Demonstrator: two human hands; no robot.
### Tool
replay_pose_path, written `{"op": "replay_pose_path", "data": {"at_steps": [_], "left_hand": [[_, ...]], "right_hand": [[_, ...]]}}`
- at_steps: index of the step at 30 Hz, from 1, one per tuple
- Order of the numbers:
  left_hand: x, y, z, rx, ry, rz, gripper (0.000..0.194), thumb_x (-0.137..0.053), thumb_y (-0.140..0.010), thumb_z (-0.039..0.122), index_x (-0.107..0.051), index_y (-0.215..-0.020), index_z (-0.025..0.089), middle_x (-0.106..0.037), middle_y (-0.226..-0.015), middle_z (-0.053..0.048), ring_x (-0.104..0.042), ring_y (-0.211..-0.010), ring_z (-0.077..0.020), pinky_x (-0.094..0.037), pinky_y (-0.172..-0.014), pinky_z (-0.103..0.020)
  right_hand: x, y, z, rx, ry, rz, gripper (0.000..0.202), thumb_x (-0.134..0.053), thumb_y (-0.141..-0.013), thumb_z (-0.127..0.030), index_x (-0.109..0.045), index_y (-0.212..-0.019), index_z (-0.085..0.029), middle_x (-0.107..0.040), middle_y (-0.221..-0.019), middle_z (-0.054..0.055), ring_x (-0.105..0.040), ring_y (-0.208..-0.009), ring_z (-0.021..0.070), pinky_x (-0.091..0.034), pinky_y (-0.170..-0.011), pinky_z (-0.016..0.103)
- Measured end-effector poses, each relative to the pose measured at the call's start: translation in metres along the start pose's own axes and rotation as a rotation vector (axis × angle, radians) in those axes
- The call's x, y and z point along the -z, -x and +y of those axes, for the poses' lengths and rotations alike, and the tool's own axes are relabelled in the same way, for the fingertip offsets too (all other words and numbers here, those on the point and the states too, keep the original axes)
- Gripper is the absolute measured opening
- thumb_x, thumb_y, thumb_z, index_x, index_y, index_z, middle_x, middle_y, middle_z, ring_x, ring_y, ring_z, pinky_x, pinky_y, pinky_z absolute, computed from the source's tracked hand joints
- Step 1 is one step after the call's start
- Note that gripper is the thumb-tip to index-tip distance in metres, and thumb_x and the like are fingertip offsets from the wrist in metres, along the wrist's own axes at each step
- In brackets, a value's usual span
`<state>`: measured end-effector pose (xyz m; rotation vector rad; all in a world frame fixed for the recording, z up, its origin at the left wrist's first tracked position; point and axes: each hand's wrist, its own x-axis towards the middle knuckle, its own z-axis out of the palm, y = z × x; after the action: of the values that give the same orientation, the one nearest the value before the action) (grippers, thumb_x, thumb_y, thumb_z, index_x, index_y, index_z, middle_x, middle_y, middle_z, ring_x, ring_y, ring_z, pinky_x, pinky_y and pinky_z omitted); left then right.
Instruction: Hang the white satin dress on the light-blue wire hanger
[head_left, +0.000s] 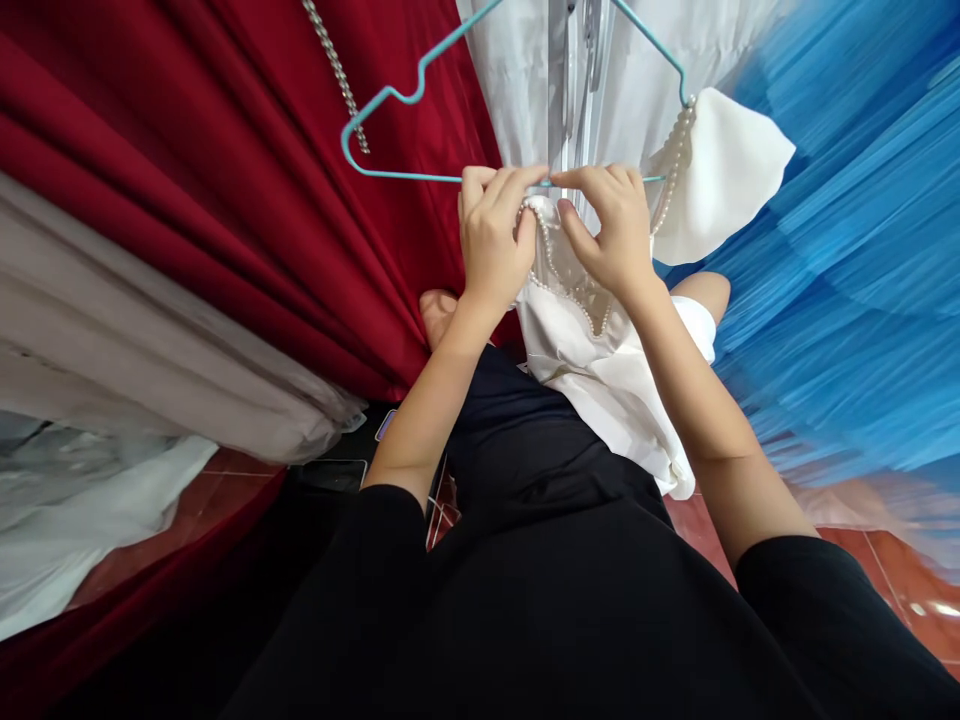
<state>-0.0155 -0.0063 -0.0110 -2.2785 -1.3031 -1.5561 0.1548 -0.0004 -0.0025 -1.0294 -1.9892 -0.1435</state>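
Spanning the far middle of the scene, a light blue hanger (409, 176) was held level by its lower bar in front of the person's knees. The left hand (491, 240) had its fingers closed over that bar, the thumb pointing up beside the pearl trim (551, 255) of a white dress (581, 365). Just to its right, the right hand (615, 230) reached its index finger along the bar until the tip almost met the left fingertips; its thumb stood apart from that finger, and whether its other fingers gripped the bar could not be told. The dress hung below the hands and sloped across the lap toward the near right, its neckline edged in pearls. At the hanger's right end, a pearl strap (677, 150) ran down beside a smooth white flap (739, 180). Red cloth (187, 150) filled the far left, with a beaded silver strand (334, 65) upon it, and pale sheer fabric (150, 310) lay nearer. White garments (517, 90) hung behind the hanger, blue tulle (862, 220) covered the right, and reddish tiles (232, 470) showed at the near left.
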Motion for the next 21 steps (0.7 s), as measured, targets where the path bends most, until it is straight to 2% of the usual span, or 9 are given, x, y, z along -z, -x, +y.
{"op": "replay_pose_path", "data": {"at_steps": [3,6,7,8,10,12,15,17,21], "left_hand": [[-0.004,-0.005,-0.005,0.013,0.003,-0.036,0.026,-0.043,-0.101,0.028,-0.064,-0.115,0.029,-0.066,-0.116,-0.005,-0.043,-0.132,-0.0299,-0.038,-0.11,-0.047],[0.001,-0.008,-0.009,0.036,0.012,-0.07,0.021,-0.046,-0.1,0.029,-0.066,-0.108,0.03,-0.065,-0.112,-0.006,-0.041,-0.13,-0.0311,-0.036,-0.111,-0.047],[0.003,-0.009,-0.01,0.046,0.022,-0.088,0.02,-0.047,-0.1,0.03,-0.066,-0.107,0.03,-0.065,-0.112,-0.007,-0.04,-0.131,-0.0319,-0.034,-0.112,-0.047],[0.006,-0.01,-0.01,0.058,0.038,-0.104,0.02,-0.047,-0.1,0.03,-0.066,-0.106,0.029,-0.064,-0.112,-0.007,-0.039,-0.131,-0.0328,-0.033,-0.113,-0.047],[0.012,-0.012,-0.011,0.079,0.066,-0.122,0.02,-0.047,-0.099,0.03,-0.067,-0.104,0.028,-0.063,-0.112,-0.009,-0.037,-0.131,-0.0343,-0.032,-0.113,-0.048],[0.014,-0.014,-0.011,0.079,0.066,-0.123,0.02,-0.048,-0.098,0.03,-0.068,-0.1,0.028,-0.064,-0.107,-0.009,-0.04,-0.128,-0.0347,-0.035,-0.111,-0.047],[0.012,-0.017,-0.007,0.044,0.038,-0.102,0.019,-0.049,-0.097,0.028,-0.068,-0.096,0.028,-0.064,-0.097,-0.008,-0.047,-0.118,-0.034,-0.042,-0.103,-0.044],[0.008,-0.018,-0.004,0.036,0.023,-0.088,0.019,-0.05,-0.096,0.025,-0.068,-0.093,0.029,-0.064,-0.092,-0.007,-0.05,-0.11,-0.0336,-0.044,-0.098,-0.044],[0.007,-0.019,-0.001,0.055,-0.033,-0.089,0.02,-0.053,-0.091,0.017,-0.068,-0.088,0.03,-0.062,-0.088,-0.006,-0.048,-0.101,-0.0324,-0.045,-0.093,-0.045]], "right_hand": [[0.009,-0.001,0.014,-0.024,0.153,0.22,0.027,-0.048,-0.096,-0.03,-0.06,-0.12,-0.033,-0.052,-0.137,-0.005,-0.036,-0.137,0.0231,-0.027,-0.117,0.044],[0.021,-0.009,0.043,-0.091,0.25,0.503,0.051,-0.056,-0.082,-0.012,-0.054,-0.132,-0.022,-0.042,-0.148,0.002,-0.024,-0.145,0.0229,-0.016,-0.122,0.043],[0.025,-0.013,0.055,-0.095,0.225,0.503,0.058,-0.055,-0.076,-0.005,-0.054,-0.132,-0.019,-0.049,-0.142,0.004,-0.035,-0.139,0.0215,-0.022,-0.12,0.04],[0.031,-0.019,0.066,-0.089,0.174,0.454,0.058,-0.049,-0.073,0.0,-0.057,-0.127,-0.018,-0.06,-0.128,0.003,-0.052,-0.122,0.0168,-0.037,-0.108,0.032],[0.044,-0.03,0.086,-0.088,0.135,0.411,0.044,-0.045,-0.076,0.001,-0.068,-0.108,-0.017,-0.069,-0.099,0.002,-0.063,-0.09,0.0142,-0.044,-0.084,0.026],[0.059,-0.038,0.102,-0.089,0.141,0.459,0.034,-0.043,-0.079,0.0,-0.072,-0.091,-0.014,-0.068,-0.083,0.003,-0.061,-0.077,0.0142,-0.04,-0.074,0.026],[0.075,-0.044,0.116,-0.139,0.201,0.561,0.028,-0.043,-0.08,-0.002,-0.07,-0.081,-0.01,-0.064,-0.079,0.007,-0.058,-0.075,0.0144,-0.036,-0.072,0.026],[0.078,-0.045,0.122,-0.234,0.233,0.573,0.022,-0.044,-0.079,-0.001,-0.057,-0.068,-0.014,-0.056,-0.072,0.004,-0.049,-0.07,0.0121,-0.031,-0.068,0.026],[0.067,-0.048,0.126,-0.368,0.198,0.539,0.041,-0.043,-0.079,0.003,-0.019,-0.057,-0.021,-0.024,-0.061,-0.004,-0.022,-0.059,0.0085,-0.018,-0.059,0.028]]}}
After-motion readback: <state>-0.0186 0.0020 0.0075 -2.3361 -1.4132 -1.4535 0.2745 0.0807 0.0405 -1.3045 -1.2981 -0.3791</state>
